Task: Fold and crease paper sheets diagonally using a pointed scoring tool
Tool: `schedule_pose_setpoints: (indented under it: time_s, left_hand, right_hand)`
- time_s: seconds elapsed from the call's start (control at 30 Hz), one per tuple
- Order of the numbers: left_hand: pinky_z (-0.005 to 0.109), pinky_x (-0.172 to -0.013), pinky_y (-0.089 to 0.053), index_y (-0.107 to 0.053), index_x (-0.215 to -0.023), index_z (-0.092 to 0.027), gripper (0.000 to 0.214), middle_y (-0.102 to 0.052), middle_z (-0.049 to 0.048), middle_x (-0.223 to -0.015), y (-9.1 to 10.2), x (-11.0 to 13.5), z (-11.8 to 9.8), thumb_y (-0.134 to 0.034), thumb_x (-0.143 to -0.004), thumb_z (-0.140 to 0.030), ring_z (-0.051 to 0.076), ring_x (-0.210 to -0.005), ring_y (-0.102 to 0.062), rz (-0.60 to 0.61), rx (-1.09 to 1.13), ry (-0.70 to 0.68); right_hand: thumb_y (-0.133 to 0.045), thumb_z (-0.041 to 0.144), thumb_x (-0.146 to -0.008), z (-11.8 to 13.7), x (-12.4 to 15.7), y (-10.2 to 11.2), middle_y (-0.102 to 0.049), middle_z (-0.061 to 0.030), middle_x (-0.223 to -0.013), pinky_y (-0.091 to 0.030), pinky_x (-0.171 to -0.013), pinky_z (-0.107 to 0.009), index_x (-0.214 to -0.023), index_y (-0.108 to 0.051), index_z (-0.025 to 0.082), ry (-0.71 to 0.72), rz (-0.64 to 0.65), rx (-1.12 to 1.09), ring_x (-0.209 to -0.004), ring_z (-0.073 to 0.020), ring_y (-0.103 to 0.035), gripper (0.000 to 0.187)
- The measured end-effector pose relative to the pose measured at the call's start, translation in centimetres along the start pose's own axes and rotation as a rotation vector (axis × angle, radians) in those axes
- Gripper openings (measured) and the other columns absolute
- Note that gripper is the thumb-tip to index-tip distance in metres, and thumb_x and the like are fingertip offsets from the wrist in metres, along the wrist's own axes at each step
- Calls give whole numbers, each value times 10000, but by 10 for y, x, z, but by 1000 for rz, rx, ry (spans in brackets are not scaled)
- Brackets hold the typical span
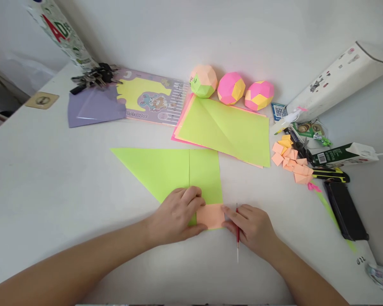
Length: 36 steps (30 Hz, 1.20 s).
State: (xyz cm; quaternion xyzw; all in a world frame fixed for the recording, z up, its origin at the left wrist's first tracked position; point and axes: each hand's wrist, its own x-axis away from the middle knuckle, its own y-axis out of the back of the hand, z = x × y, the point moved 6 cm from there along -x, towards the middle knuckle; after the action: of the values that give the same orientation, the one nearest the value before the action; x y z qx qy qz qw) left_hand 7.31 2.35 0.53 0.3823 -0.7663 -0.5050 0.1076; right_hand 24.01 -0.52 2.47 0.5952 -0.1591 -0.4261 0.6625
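A small peach paper rectangle (211,216) lies over the lower right part of a lime-green sheet (169,165) with a vertical crease and one slanted edge. My left hand (180,212) rests on the green sheet, fingers curled, gripping the left part of the rectangle at its upper and lower edges. At the rectangle's right edge are the index fingertip and thumb of my right hand (253,229). A slim red pen (238,236) is tucked in that hand, crossing under its fingers, tip pointing away from me.
Stacked colored sheets (239,131) lie beyond, with three paper balls (231,88) behind them. A purple ruler sheet (153,100) and keys (97,77) sit at back left. At right are folded peach pieces (292,159), a utility knife (330,174) and a black case (346,210).
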Motion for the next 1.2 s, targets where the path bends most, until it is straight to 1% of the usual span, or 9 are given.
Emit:
schedule_pose_setpoints:
  time_s: [0.2, 0.4, 0.67, 0.83, 1.0, 1.2]
  left_hand:
    - [378, -685, -482, -540, -951, -141, 325, -537, 101, -978, 1, 0, 0, -578, -809, -430, 206, -758, -557, 7, -3, -2]
    - [379, -698, -483, -536, -948, -149, 315, -541, 99, -982, 2, 0, 0, -552, -821, -437, 202, -764, -555, 10, 2, 3]
    - [378, -690, -484, -525, -966, -146, 314, -537, 105, -983, 2, 0, -1, -564, -819, -421, 206, -767, -558, 5, -8, -10]
    - [380, -684, -489, -523, -954, -147, 308, -535, 108, -987, 3, -1, -1, -564, -819, -421, 205, -762, -555, 0, -16, -15]
    - [396, -691, -496, -526, -966, -132, 304, -531, 120, -1003, 3, 0, 0, -566, -823, -397, 220, -795, -572, 7, 1, -22]
    - [385, -679, -494, -524, -961, -145, 261, -536, 112, -987, 4, -1, 0, -523, -850, -381, 207, -774, -567, 10, 20, -16]
  right_hand:
    - [-502, 269, -941, -1, -1, -1, -498, 18, -533, -307, -481, -226, -1047, -677, 112, -6, 30, -7, -514, -109, -402, 258]
    - [-489, 274, -943, -1, -2, -1, -514, 16, -538, -327, -480, -229, -1049, -679, 133, -18, 40, -13, -518, -111, -422, 259]
    - [-488, 271, -944, -4, -3, 1, -538, 19, -556, -342, -492, -218, -1082, -664, 143, -35, 52, -87, -521, -106, -442, 258]
    - [-483, 267, -945, -7, -2, 0, -540, 22, -549, -347, -493, -214, -1067, -671, 137, -54, 72, -109, -516, -104, -450, 259]
    - [-471, 277, -951, -7, 0, -2, -550, 24, -552, -350, -499, -211, -1080, -669, 154, -53, 58, -113, -517, -102, -451, 267]
    - [-496, 274, -940, -5, -1, -2, -539, 27, -542, -348, -494, -211, -1063, -676, 144, -51, 37, -105, -509, -100, -436, 254]
